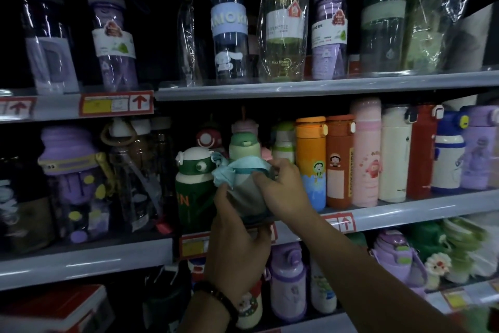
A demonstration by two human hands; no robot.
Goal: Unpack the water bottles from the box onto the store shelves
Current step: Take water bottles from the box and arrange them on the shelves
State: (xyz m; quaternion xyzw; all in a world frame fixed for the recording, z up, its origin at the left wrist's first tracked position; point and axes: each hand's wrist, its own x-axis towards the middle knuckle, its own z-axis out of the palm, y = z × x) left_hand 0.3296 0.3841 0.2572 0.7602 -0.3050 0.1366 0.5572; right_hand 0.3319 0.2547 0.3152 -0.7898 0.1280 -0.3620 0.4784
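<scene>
Head view: pale green-lidded water bottle in a grey sleeve point(244, 168) gripped round its base by left hand point(237, 241), right hand point(283, 192) curled over its shoulder, at the front edge of grey middle shelf point(405, 211). Near upright, long axis vertical, lid up. Shelves look well stocked; this one not yet released, box contents unseen.

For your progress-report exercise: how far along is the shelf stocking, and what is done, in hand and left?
Done: the middle shelf carries a row of bottles; which were newly unpacked cannot be told. In hand: the left hand and right hand grip a green-lidded bottle at that shelf's front, not yet released. Left: settling it in place; how many remain does not show.
</scene>
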